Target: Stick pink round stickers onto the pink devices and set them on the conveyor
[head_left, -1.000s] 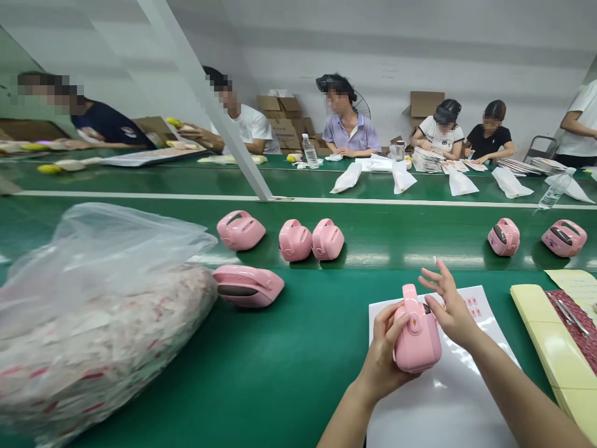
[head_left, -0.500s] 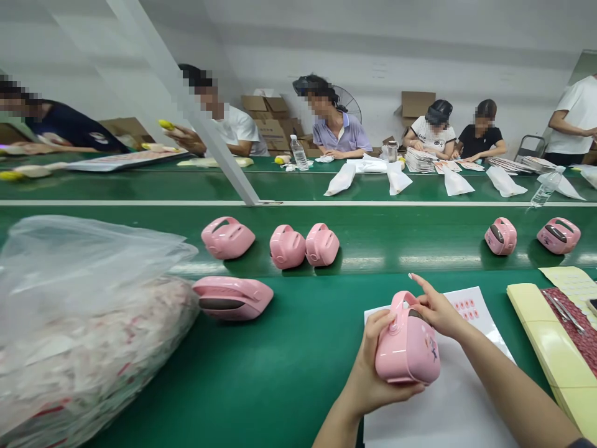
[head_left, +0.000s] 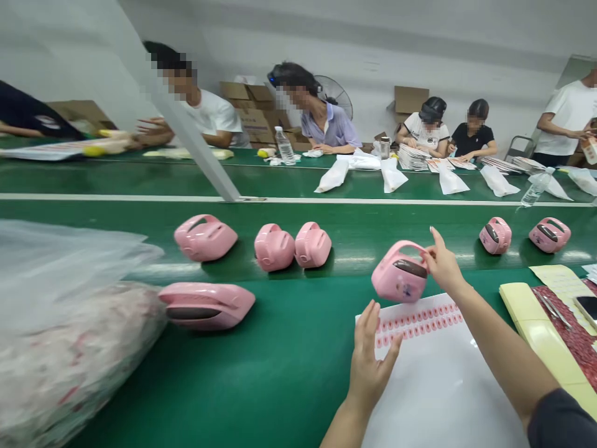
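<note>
My right hand [head_left: 443, 261] grips a pink plastic case [head_left: 400, 280] by the end of its looped handle, index finger pointing up. The case has a dark oval window and a small printed picture on its side, and hangs over the top edge of a white sheet [head_left: 433, 386]. Below it, my left hand [head_left: 370, 354] is open, fingers apart, with nothing in it. Two rows of small pink stickers [head_left: 420, 326] run across the upper part of the sheet, partly behind the left hand.
More pink cases [head_left: 205, 239] stand on the green belt [head_left: 373, 218], and one [head_left: 209, 305] lies nearer me. A clear bag [head_left: 79, 361] bulges at the left. Tweezers [head_left: 555, 310] and a phone [head_left: 586, 308] lie right, beside yellow sheets [head_left: 536, 323]. Several people work across the belt.
My right hand has carried the pink case up and away from me by its handle and turned it. My left hand has let go of the case and opened. The view has shifted slightly right.
</note>
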`<state>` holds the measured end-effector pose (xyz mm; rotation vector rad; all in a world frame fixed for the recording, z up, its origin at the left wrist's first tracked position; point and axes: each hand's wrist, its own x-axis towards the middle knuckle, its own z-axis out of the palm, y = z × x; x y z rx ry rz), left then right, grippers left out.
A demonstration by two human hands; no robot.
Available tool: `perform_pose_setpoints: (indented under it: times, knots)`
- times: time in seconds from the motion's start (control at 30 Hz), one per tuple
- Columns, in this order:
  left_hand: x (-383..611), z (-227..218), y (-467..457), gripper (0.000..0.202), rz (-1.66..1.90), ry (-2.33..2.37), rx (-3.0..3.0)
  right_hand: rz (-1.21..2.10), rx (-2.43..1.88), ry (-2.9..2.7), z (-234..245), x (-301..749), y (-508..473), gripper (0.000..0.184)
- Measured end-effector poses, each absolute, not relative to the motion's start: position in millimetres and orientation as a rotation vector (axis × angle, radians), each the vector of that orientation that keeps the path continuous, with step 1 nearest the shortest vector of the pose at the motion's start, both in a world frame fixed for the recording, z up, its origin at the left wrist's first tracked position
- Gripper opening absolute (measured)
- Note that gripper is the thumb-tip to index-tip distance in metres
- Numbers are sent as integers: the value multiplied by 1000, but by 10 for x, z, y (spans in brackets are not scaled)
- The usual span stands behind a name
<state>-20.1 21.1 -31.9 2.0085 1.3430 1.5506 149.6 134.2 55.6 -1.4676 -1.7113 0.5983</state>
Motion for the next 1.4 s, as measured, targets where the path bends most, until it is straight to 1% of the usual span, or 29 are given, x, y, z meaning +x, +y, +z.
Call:
perform_pose_setpoints:
  times: [0.1,0.2,0.3,0.37,0.43,0.5,0.53,0.57,0.67,0.7,0.77,0.83,0.93,1.0,1.07,1.1,1.23,1.3,1.33,1.4]
  knots:
    - [-158,-492,281,51,1187,1315,2264,307,-1670,-1739,610,1529,1717,66]
    - [-150,-610,348,41,930,1304,2432,174,-1881,-1735,599,1547,2052,66]
    - [-170,-664,401,31,869,1330,2507,184,-1967,-1669,542,1566,2261,62]
    - [-194,-688,431,29,878,1331,2534,207,-1979,-1647,518,1581,2318,61]
    - [-222,-720,464,29,900,1313,2553,231,-1984,-1641,537,1612,2315,65]
    - [-251,-761,508,29,925,1275,2570,240,-1976,-1639,605,1683,2252,69]
    - [-265,-781,535,29,933,1248,2580,231,-1961,-1641,653,1741,2195,68]
    - [-279,-800,563,30,937,1224,2593,216,-1942,-1643,705,1815,2117,62]
    - [-317,-822,633,31,923,1145,2660,166,-1881,-1633,845,2125,1723,29]
    - [-332,-816,646,31,912,1134,2682,154,-1854,-1621,875,2252,1539,23]
    - [-361,-794,648,31,827,1098,2753,151,-1716,-1525,893,2528,1120,19]
    - [-377,-768,615,33,693,1061,2842,149,-1686,-1394,856,2820,695,18]
    - [-321,-712,510,40,599,1032,2952,166,-1745,-1343,712,3218,188,22]
    - [-190,-619,429,41,669,947,3004,191,-1809,-1339,569,3397,-41,34]
    - [29,-452,379,39,753,760,3043,204,-1871,-1335,399,3464,-225,46]
    - [168,-347,377,38,738,662,3048,192,-1894,-1352,309,3453,-319,50]
    - [842,39,511,28,732,554,2964,61,-1871,-1639,-18,3228,-785,64]
    - [1185,115,598,24,758,496,2902,105,-1848,-1848,-128,3128,-1027,76]
    - [1343,118,623,23,754,454,2876,118,-1852,-1920,-165,3104,-1126,78]
    - [1607,80,612,23,756,365,2824,108,-1853,-1982,-209,3111,-1252,76]
